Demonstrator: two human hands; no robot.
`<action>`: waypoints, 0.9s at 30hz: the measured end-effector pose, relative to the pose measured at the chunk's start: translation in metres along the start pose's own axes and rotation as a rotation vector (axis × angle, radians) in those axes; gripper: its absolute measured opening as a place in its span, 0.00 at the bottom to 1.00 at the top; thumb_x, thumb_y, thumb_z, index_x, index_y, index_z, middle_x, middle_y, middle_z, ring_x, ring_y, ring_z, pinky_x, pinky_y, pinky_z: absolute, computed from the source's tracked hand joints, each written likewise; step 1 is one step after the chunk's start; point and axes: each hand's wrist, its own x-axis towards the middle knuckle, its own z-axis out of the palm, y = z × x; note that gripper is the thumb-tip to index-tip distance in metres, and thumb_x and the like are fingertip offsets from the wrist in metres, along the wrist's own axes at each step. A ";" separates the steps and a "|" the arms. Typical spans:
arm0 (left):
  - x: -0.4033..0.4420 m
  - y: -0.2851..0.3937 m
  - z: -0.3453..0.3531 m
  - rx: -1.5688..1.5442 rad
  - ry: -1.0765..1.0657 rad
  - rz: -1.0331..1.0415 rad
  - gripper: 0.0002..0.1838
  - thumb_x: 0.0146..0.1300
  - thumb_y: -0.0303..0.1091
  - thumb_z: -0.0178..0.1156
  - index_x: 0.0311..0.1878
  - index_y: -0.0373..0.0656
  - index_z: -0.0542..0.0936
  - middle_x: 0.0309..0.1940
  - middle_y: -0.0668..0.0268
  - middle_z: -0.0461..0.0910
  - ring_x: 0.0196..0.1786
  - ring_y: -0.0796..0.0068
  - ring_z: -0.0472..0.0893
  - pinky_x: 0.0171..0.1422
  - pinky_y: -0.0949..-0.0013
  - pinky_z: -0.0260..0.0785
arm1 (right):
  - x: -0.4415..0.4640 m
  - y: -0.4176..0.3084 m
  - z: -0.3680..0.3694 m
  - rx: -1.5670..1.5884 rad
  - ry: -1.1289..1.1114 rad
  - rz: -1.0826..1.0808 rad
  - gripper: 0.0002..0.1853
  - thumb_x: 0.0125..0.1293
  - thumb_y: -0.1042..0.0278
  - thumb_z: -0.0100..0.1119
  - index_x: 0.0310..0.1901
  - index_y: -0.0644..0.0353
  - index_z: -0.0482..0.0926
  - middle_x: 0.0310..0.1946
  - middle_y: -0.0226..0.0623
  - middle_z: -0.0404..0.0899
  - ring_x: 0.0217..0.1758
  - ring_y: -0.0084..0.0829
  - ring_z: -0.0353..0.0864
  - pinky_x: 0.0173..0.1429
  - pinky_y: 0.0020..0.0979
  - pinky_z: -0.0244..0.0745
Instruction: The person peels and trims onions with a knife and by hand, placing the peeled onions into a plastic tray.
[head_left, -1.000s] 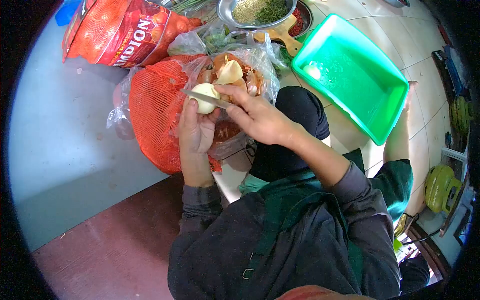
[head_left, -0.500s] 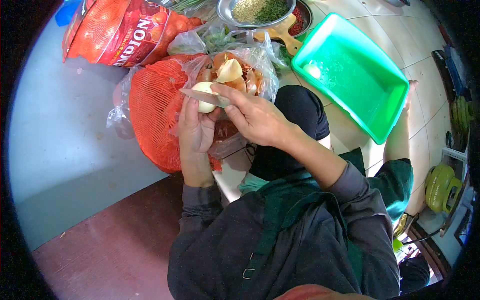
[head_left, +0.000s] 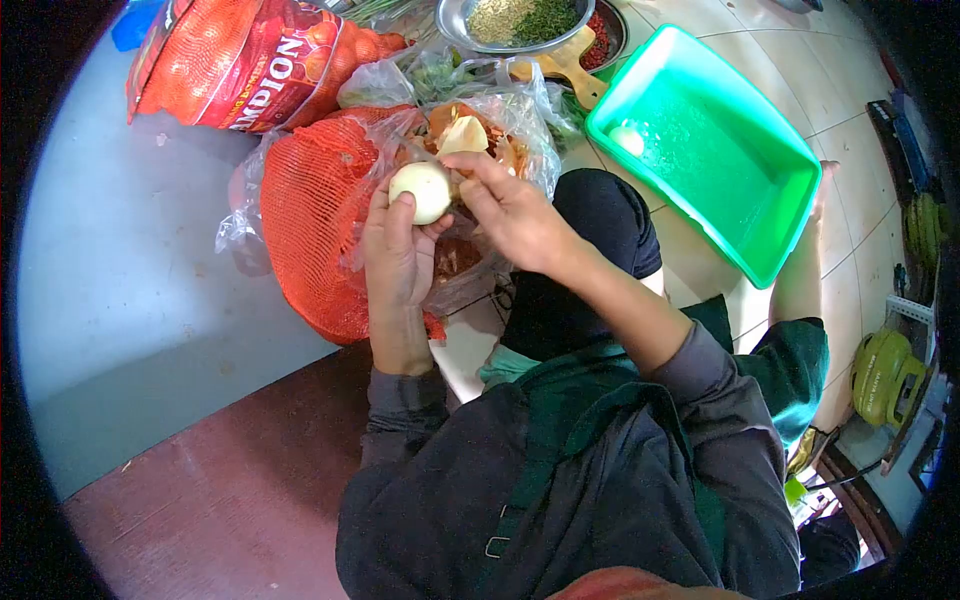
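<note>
A pale peeled onion (head_left: 420, 193) is held up in my left hand (head_left: 398, 250), thumb on its near side and fingers around it. My right hand (head_left: 517, 217) is closed on a knife (head_left: 417, 152), whose blade points away to the upper left just behind the onion; the handle is mostly hidden by my fingers. Below both hands lies a clear plastic bag holding brown onion skins (head_left: 470, 125). Beside my left hand is an orange mesh sack (head_left: 315, 220). Another peeled onion (head_left: 627, 140) rests inside the green basin (head_left: 745, 240) to the right.
A full red net sack of onions (head_left: 230, 70) lies at the upper left on a grey-blue surface (head_left: 120, 290). At the top are a metal bowl (head_left: 450, 30) of chopped ingredients and a wooden board (head_left: 570, 65). A green gas cylinder (head_left: 885, 378) stands at far right.
The onion has turned in my left hand and shifted slightly right. The knife blade has moved from across the onion's front to behind it, tilting further upward.
</note>
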 end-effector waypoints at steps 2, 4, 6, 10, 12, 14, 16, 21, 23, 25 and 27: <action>0.002 0.002 0.001 -0.065 0.011 -0.008 0.18 0.70 0.38 0.48 0.59 0.41 0.67 0.50 0.61 0.76 0.47 0.70 0.79 0.45 0.67 0.77 | 0.002 -0.003 -0.008 0.051 -0.024 0.078 0.19 0.70 0.61 0.43 0.59 0.58 0.69 0.47 0.54 0.78 0.50 0.53 0.78 0.55 0.41 0.72; 0.006 0.002 -0.005 -0.165 0.000 -0.043 0.21 0.71 0.42 0.44 0.60 0.40 0.68 0.52 0.59 0.76 0.50 0.66 0.79 0.46 0.65 0.77 | 0.002 -0.004 -0.016 0.082 -0.061 0.123 0.20 0.71 0.59 0.41 0.61 0.59 0.68 0.44 0.51 0.76 0.49 0.46 0.76 0.54 0.36 0.70; 0.007 0.002 -0.011 -0.303 -0.106 -0.080 0.21 0.70 0.41 0.44 0.61 0.39 0.68 0.53 0.58 0.77 0.52 0.62 0.79 0.47 0.64 0.77 | 0.002 -0.002 -0.022 0.093 -0.109 0.140 0.21 0.73 0.59 0.41 0.63 0.57 0.66 0.33 0.38 0.73 0.37 0.29 0.72 0.43 0.28 0.69; 0.008 0.006 -0.014 -0.465 -0.253 -0.130 0.23 0.69 0.41 0.44 0.62 0.38 0.68 0.54 0.55 0.77 0.55 0.58 0.78 0.48 0.63 0.77 | 0.001 0.007 -0.015 0.141 -0.071 0.039 0.20 0.74 0.61 0.42 0.64 0.57 0.66 0.29 0.30 0.72 0.30 0.19 0.71 0.36 0.24 0.70; 0.006 0.008 -0.011 -0.438 -0.200 -0.137 0.23 0.69 0.42 0.45 0.61 0.37 0.69 0.54 0.55 0.77 0.55 0.59 0.78 0.48 0.63 0.77 | -0.001 0.007 -0.012 0.157 -0.065 0.017 0.20 0.74 0.62 0.43 0.63 0.58 0.65 0.34 0.31 0.72 0.33 0.19 0.71 0.38 0.24 0.71; 0.006 0.006 -0.013 -0.443 -0.191 -0.130 0.23 0.68 0.42 0.46 0.60 0.37 0.69 0.54 0.56 0.77 0.55 0.61 0.78 0.48 0.63 0.77 | -0.003 0.005 -0.011 0.127 -0.074 -0.020 0.20 0.74 0.63 0.44 0.63 0.59 0.65 0.39 0.33 0.74 0.36 0.22 0.73 0.42 0.26 0.72; 0.008 0.001 -0.019 -0.479 -0.224 -0.111 0.24 0.68 0.43 0.46 0.60 0.38 0.70 0.54 0.57 0.77 0.55 0.63 0.78 0.49 0.63 0.76 | -0.004 0.000 -0.008 0.053 -0.101 -0.069 0.20 0.73 0.64 0.44 0.64 0.60 0.64 0.44 0.36 0.76 0.41 0.27 0.77 0.46 0.30 0.74; 0.007 -0.004 -0.020 -0.384 -0.196 -0.080 0.23 0.70 0.45 0.45 0.60 0.39 0.70 0.56 0.59 0.76 0.56 0.66 0.77 0.55 0.62 0.74 | -0.012 -0.013 -0.001 -0.166 -0.127 -0.245 0.24 0.70 0.62 0.45 0.65 0.58 0.62 0.49 0.58 0.76 0.50 0.56 0.77 0.54 0.47 0.72; 0.006 -0.005 -0.018 -0.345 -0.167 -0.067 0.22 0.72 0.45 0.44 0.60 0.39 0.70 0.55 0.60 0.76 0.56 0.67 0.77 0.58 0.62 0.72 | -0.013 -0.022 -0.004 -0.199 -0.182 -0.193 0.25 0.70 0.65 0.46 0.67 0.59 0.60 0.53 0.55 0.74 0.54 0.55 0.75 0.58 0.45 0.70; 0.005 -0.006 -0.014 -0.324 -0.134 -0.056 0.22 0.73 0.46 0.43 0.59 0.39 0.70 0.55 0.61 0.76 0.56 0.68 0.77 0.61 0.61 0.69 | -0.011 -0.020 -0.004 -0.242 -0.164 -0.205 0.25 0.70 0.65 0.45 0.68 0.58 0.59 0.52 0.56 0.74 0.53 0.56 0.75 0.57 0.46 0.70; 0.005 -0.006 -0.011 -0.274 -0.125 -0.041 0.21 0.73 0.43 0.43 0.59 0.39 0.70 0.54 0.62 0.76 0.56 0.68 0.76 0.62 0.61 0.68 | -0.011 -0.019 -0.004 -0.273 -0.149 -0.202 0.25 0.70 0.65 0.45 0.68 0.57 0.59 0.51 0.57 0.74 0.52 0.56 0.76 0.56 0.46 0.71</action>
